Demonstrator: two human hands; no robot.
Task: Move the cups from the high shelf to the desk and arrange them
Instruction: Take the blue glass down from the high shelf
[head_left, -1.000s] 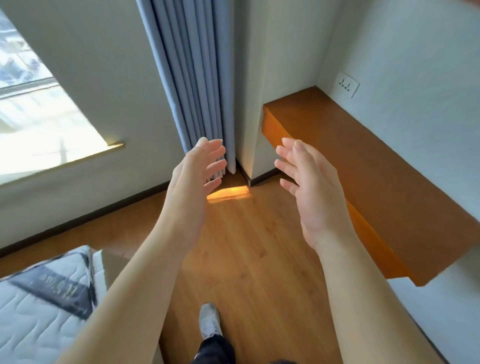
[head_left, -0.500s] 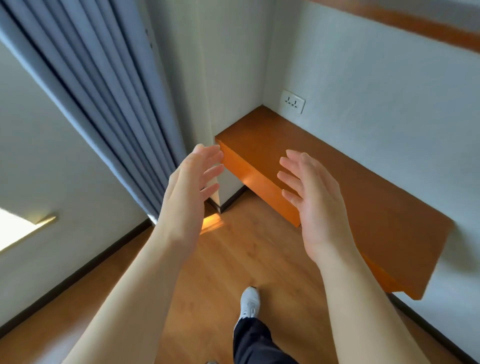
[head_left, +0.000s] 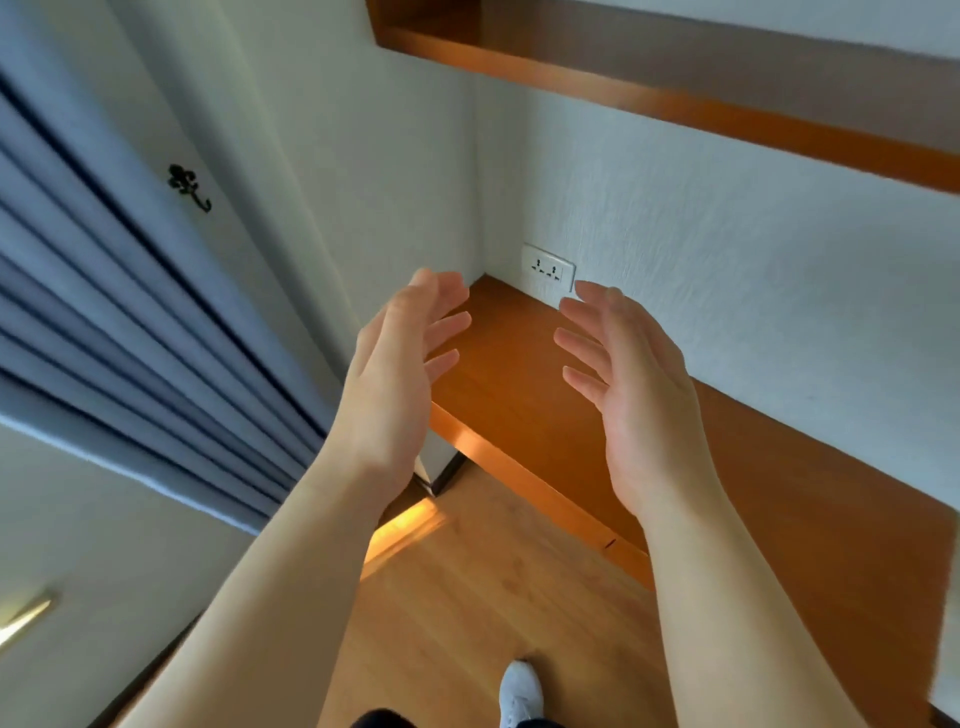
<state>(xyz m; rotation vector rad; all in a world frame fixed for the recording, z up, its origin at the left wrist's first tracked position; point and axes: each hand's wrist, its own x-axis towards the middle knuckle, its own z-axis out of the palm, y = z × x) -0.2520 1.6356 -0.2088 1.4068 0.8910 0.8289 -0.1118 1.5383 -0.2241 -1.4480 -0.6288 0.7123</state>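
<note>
My left hand (head_left: 400, 374) and my right hand (head_left: 628, 384) are raised in front of me, palms facing each other, fingers apart, holding nothing. Behind them the orange wooden desk (head_left: 779, 519) runs along the white wall into the corner, with nothing on the part I can see. The high shelf (head_left: 675, 104), same orange wood, crosses the top of the view; only its underside and front edge show. No cups are visible.
A white wall socket (head_left: 548, 267) sits just above the desk's far corner. Blue-grey curtains (head_left: 104, 322) hang at the left, with a dark hook (head_left: 189, 187) on the wall beside them. The wooden floor (head_left: 467, 597) and my white shoe (head_left: 519, 691) are below.
The view has tilted up and turned right: the window and mattress left the frame, and the high shelf came into view at the top. Both hands stayed raised and open.
</note>
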